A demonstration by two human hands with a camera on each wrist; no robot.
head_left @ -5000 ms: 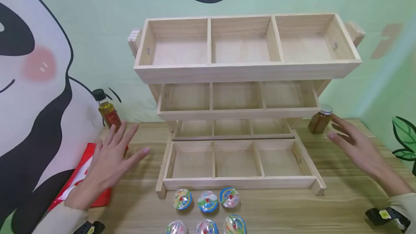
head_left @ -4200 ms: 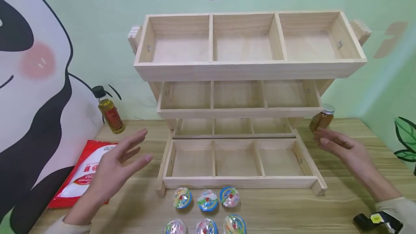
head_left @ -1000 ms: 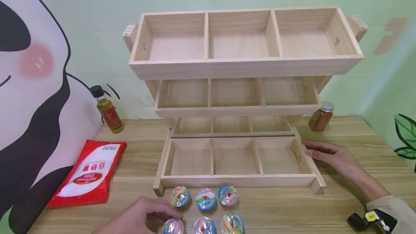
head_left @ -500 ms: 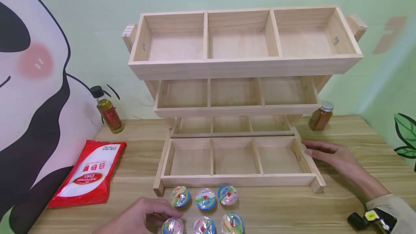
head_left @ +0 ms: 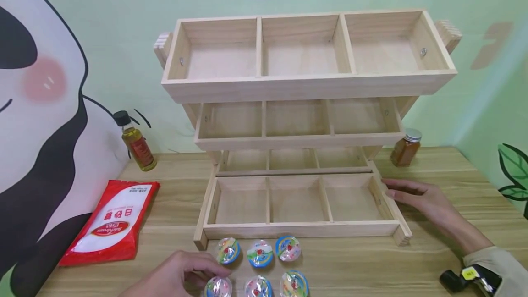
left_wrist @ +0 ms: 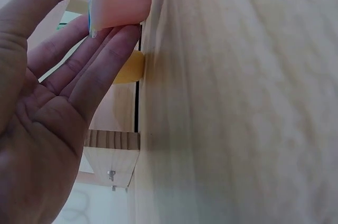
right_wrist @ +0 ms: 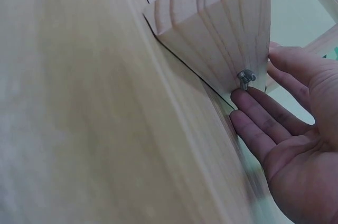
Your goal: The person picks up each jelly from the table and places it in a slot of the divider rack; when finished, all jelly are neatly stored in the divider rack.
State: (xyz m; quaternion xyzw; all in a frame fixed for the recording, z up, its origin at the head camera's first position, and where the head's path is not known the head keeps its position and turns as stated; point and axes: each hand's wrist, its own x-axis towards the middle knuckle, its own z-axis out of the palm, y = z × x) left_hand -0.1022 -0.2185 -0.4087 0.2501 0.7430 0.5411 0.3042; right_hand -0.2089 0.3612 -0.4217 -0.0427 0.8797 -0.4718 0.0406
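Gently treat the round pink plastic cup [head_left: 218,288], leftmost in the near row on the wood-grain counter [head_left: 354,269] and pinched by the half-closed left hand [head_left: 175,273], as probably light and squeezable, gripping below the rim, with the extended right hand [head_left: 429,201] against the pale wooden rack [head_left: 301,230].

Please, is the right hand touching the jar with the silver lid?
Apart. The head view shows it: a strip of tabletop is visible between the right hand and the jar.
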